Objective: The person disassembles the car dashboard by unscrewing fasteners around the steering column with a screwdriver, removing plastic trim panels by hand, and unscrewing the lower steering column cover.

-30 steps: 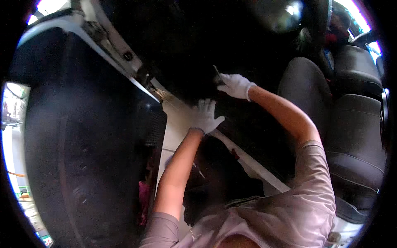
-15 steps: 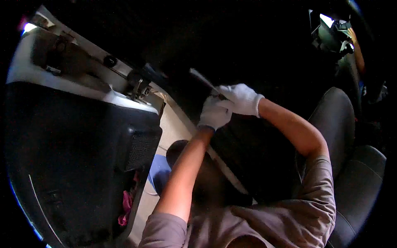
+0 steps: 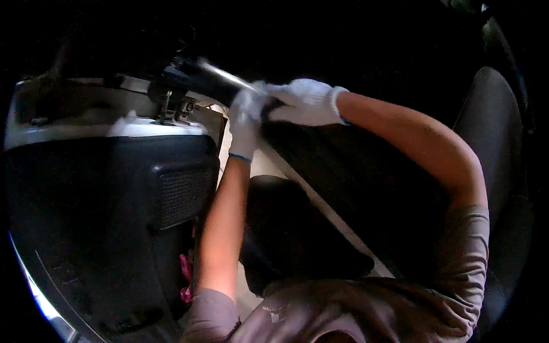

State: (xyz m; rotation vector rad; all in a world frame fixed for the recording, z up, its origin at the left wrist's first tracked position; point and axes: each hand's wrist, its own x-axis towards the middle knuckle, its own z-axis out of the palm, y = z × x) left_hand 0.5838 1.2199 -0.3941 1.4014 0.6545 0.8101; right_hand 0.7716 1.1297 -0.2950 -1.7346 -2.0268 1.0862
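Observation:
Both my hands wear white knit gloves and meet in front of me, beside the open car door's hinge side. A slim, bright metal rod (image 3: 230, 76) juts from between them toward the upper left. It is smeared by motion, so its exact kind and its tip are unclear. My left hand (image 3: 246, 114) closes round the rod's lower end. Against it, from the right, my right hand (image 3: 306, 103) is closed too, its fingers at the same end of the rod. Most of that end is hidden in the gloves.
On the left stands the open car door with its black inner panel (image 3: 86, 200) and a speaker grille (image 3: 186, 194). A pink cloth (image 3: 186, 277) shows at the panel's edge. The pale door sill (image 3: 320, 203) runs diagonally below my hands. A dark seat (image 3: 486, 114) is at right.
Both hands have moved left and a little up with the rod, toward the door hinge. The view has turned, so the door and seat sit differently.

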